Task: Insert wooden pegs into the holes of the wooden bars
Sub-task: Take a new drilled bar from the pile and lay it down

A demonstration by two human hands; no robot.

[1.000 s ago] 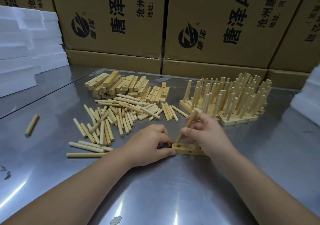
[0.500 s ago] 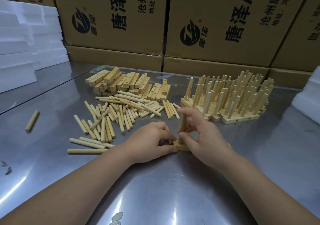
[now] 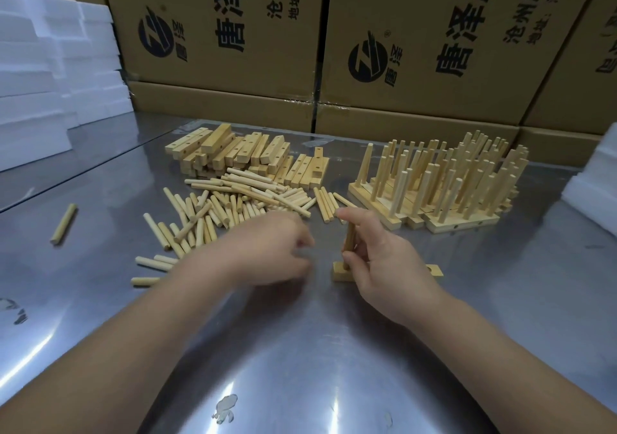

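Glossy, smooth metal table (image 3: 300,350) (streaked with glare); pale matt wooden pegs (image 3: 233,206) and bars (image 3: 233,153) at 12 o'clock; matt brown cardboard boxes (image 3: 233,16) beyond; white foam blocks (image 3: 50,66) at 10 o'clock.

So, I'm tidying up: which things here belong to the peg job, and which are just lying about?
Job: peg in right hand, bar under it, loose pegs, bare bars, pegged bars.
Lying about: foam blocks, cardboard boxes.

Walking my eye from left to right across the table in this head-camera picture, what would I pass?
white foam stack → lone peg → heap of loose pegs → bars already filled with upright pegs → white foam at the right edge
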